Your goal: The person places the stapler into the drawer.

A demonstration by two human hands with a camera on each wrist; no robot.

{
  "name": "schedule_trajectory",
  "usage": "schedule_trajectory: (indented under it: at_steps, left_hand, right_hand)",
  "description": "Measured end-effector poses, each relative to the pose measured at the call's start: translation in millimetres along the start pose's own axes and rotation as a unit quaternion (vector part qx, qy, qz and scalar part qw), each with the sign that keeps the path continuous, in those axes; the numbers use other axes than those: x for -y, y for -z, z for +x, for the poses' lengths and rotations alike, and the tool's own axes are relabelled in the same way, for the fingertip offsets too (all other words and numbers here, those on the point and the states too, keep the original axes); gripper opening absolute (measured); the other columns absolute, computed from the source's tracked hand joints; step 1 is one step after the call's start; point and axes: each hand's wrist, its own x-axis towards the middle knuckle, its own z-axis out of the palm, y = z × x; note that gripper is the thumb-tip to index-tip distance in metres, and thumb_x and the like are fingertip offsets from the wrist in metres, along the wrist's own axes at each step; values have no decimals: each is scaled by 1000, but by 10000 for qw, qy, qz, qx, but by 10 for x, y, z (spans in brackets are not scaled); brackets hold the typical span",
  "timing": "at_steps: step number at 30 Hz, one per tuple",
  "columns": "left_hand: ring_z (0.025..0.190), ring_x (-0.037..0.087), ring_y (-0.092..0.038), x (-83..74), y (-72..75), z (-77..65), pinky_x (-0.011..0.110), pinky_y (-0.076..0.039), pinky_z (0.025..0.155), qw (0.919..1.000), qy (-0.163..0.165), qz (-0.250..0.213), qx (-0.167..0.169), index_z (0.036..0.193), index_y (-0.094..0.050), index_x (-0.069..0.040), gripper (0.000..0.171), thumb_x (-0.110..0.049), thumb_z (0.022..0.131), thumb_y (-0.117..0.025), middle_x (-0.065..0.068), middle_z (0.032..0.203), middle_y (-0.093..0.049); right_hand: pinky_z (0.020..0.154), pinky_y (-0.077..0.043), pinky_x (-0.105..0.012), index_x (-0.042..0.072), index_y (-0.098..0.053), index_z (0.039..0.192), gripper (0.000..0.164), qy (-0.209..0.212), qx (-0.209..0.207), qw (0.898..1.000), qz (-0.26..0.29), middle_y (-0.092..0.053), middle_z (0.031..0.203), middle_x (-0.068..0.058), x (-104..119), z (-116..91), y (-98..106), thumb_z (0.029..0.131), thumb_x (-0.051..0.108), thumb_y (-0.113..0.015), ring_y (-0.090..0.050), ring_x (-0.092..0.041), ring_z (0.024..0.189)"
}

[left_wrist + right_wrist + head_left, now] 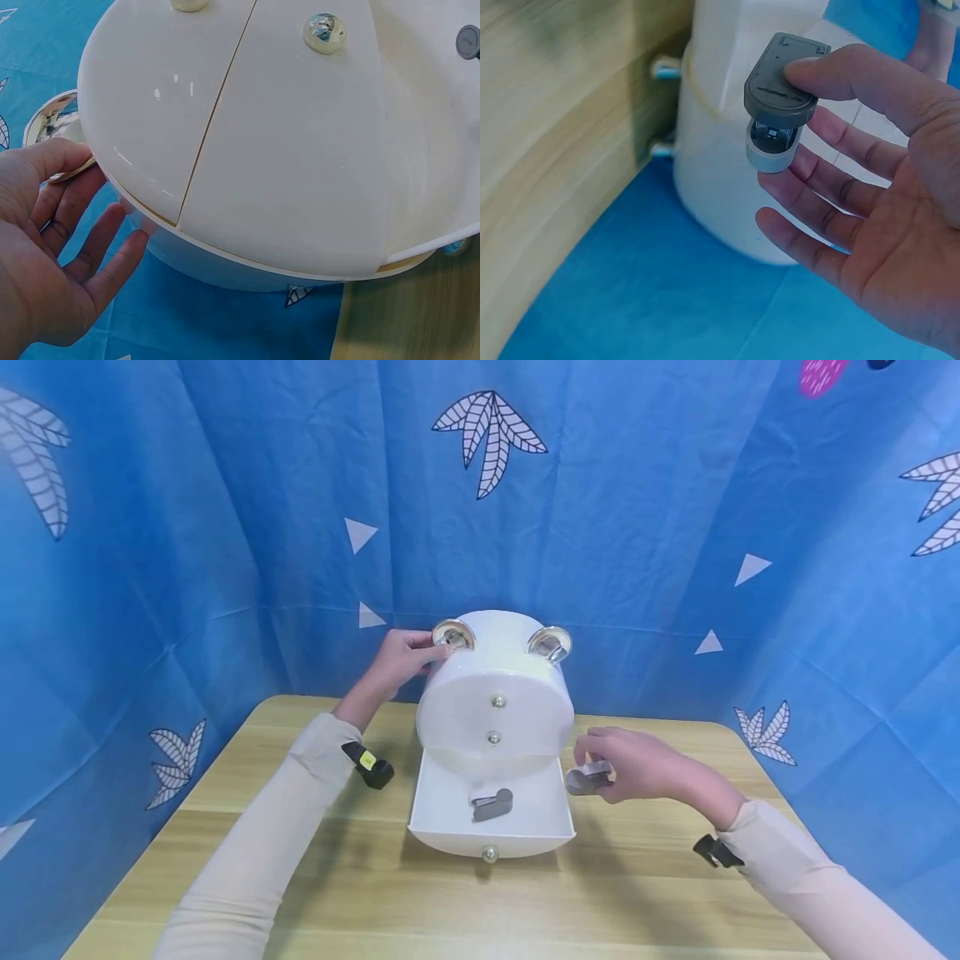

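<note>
A white drawer box with two shiny ear-like pieces stands on the table, its bottom drawer pulled out. My left hand holds the box at its left ear, thumb and index finger about the ear's edge. The other left fingers lie along the box's side. Inside the drawer lies a small grey stapler. My right hand pinches another small grey stapler between thumb and fingers, just right of the drawer. Its rounded end points away from the palm.
Two upper drawer fronts with round knobs are closed above the pulled-out drawer. The wooden table spreads around the box. A blue patterned curtain hangs behind and along both sides.
</note>
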Motion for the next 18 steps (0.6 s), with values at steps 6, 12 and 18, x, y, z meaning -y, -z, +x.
schedule_trajectory:
  at_steps: [6,12,18]
  left_hand:
    - [128,31,-60,10,6,1,51,-54,104,10000,15,11,-27,131,-68,-4,41,-24,96,-71,16,136,-66]
    - [127,31,-60,18,-3,11,52,-54,103,10000,-60,-36,-36,130,-68,-3,40,-23,95,-71,17,135,-66]
    - [125,31,-60,25,-1,17,51,-55,102,10000,-72,2,-43,129,-69,-4,39,-24,95,-72,16,134,-66]
  right_hand:
    - [69,-51,-26,12,-67,100,35,371,306,9988,47,-64,94,0,199,197,-76,71,1,-84,-59,-15,81]
    - [69,-51,-25,12,-69,99,30,684,571,9960,-89,-62,88,0,322,347,-235,73,6,-84,-58,-12,77]
    - [68,-50,-23,12,-71,100,26,890,744,9929,-274,-64,88,-2,365,475,-398,78,13,-85,-55,-9,75]
